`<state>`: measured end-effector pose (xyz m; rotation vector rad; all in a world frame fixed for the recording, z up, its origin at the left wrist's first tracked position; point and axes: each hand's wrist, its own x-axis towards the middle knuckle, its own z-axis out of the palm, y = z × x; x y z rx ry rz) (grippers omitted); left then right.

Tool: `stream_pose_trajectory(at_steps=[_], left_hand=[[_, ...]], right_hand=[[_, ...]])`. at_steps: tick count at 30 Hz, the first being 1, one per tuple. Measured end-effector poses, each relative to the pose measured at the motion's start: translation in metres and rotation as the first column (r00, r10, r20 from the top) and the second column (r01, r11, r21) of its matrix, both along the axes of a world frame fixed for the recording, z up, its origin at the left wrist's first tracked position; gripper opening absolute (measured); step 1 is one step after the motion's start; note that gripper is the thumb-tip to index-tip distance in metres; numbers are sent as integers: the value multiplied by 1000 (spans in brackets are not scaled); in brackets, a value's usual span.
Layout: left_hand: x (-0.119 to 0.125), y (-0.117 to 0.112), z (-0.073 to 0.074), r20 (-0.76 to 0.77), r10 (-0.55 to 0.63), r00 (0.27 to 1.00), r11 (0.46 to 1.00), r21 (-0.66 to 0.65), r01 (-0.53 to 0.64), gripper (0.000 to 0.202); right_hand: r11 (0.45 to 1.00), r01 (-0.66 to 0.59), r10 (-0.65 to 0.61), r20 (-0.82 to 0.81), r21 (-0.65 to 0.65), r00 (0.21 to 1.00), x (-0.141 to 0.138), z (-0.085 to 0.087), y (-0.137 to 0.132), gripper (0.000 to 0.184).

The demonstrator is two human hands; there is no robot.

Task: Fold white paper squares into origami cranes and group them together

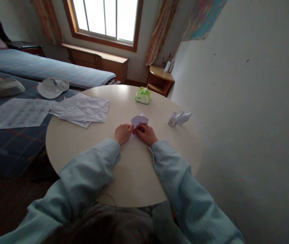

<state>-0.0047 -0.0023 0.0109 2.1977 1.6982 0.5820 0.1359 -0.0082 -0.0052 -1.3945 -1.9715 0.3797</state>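
Observation:
Between my two hands, over the middle of the round table (134, 176), is a small piece of folded white paper (139, 119) with a fanned top and a pointed tip behind it. My left hand (124, 133) is closed, pinching the paper's left lower edge. On the other side, my right hand (146, 134) is closed too, its thumb and fingertips gripping the paper near the bottom. The fingertips almost meet and cover part of the folds. To the right stand folded paper figures (181, 118) with pointed tips, like origami birds.
Creased white sheets (85, 106) lie at the table's left edge. A green tissue pack (143, 95) sits at the back. Left of the table, a bed (12, 145) bears printed sheets (24, 112) and a white cap (53, 88). A white wall (248, 118) is close on the right.

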Motion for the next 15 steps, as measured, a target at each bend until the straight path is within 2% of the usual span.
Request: stream_pose_trajectory(at_steps=[6, 11, 15], left_hand=[[1, -1, -1, -35, -126, 991, 992, -30, 125, 48], [1, -3, 0, -47, -128, 991, 992, -17, 127, 48], [1, -3, 0, -14, -67, 998, 997, 26, 67, 48]], right_hand=[[998, 67, -68, -29, -19, 997, 2, -2, 1, 21], [1000, -8, 8, 12, -30, 1000, 3, -3, 2, 21], [999, -25, 26, 32, -29, 999, 4, -3, 3, 19]])
